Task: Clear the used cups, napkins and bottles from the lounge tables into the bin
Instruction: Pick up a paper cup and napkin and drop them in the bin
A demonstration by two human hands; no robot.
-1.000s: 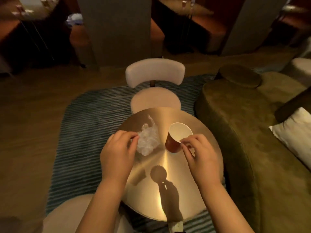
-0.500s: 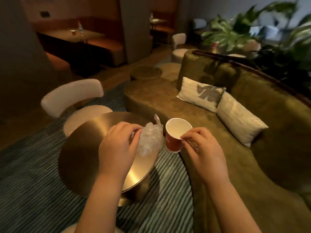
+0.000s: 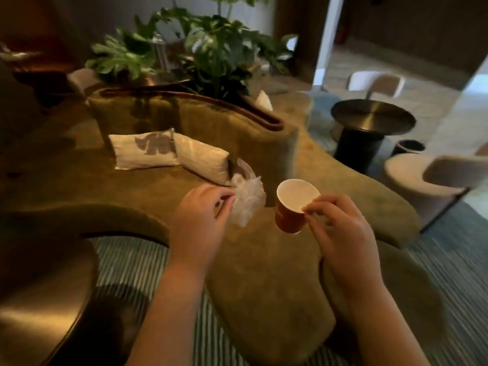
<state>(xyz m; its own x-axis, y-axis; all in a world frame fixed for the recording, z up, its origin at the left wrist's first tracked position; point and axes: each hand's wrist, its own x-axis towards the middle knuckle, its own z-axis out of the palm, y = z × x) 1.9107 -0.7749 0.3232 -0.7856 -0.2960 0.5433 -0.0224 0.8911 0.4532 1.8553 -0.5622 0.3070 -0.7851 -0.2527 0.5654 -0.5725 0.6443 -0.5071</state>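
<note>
Head view: cup (image 3: 290, 216), rim between right fingers (image 3: 318, 206); napkin (image 3: 248, 200) between left fingers (image 3: 223, 198).

Paper cup (image 3: 291, 207) matt; crumpled wrapper (image 3: 248, 199) glossy plastic; sofa (image 3: 264, 273) velvety.

Your bare forearms reach in from the near edge, side by side and apart. Your left hand (image 3: 198, 223) is held knuckles up, thumb and forefinger pinching a crumpled napkin (image 3: 247, 199) at its far right. Your right hand (image 3: 340, 233), level with it, pinches the near rim of a red cup (image 3: 289, 220), its other fingers loosely curled.
</note>
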